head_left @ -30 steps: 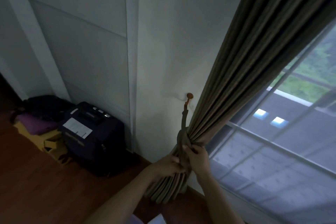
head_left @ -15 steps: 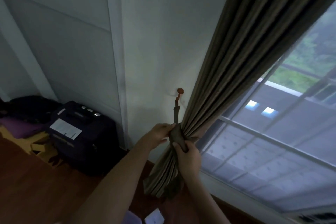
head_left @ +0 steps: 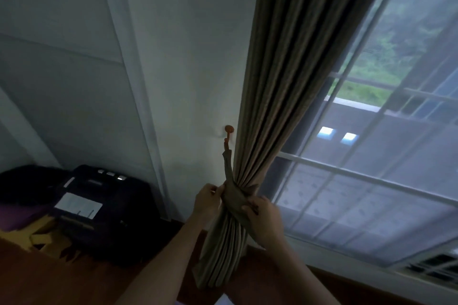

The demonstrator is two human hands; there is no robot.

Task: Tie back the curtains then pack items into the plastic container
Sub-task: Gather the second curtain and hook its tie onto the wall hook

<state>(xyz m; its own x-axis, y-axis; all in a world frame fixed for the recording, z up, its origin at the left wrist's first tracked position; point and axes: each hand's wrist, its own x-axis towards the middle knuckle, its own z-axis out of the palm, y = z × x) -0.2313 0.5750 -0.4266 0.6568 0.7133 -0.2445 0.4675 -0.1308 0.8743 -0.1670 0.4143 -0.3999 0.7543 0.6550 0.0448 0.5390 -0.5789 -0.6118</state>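
Observation:
A brown pleated curtain (head_left: 277, 86) hangs beside the window, gathered into a bunch low down. A tieback band (head_left: 234, 195) of the same cloth wraps that bunch and runs up to a small orange wall hook (head_left: 229, 131). My left hand (head_left: 207, 202) pinches the band at the bunch's left side. My right hand (head_left: 264, 218) grips the band and the gathered cloth from the right. No plastic container is in view.
A dark suitcase (head_left: 99, 208) with a white label stands on the wooden floor at the left, next to a dark bag and yellow and purple items (head_left: 27, 228). The window (head_left: 371, 176) with white bars fills the right; a vent grille shows at the bottom right.
My hands stay on the tieback; the left hand has slid from the bunch's front to its left side. My view has swung left and tilted up.

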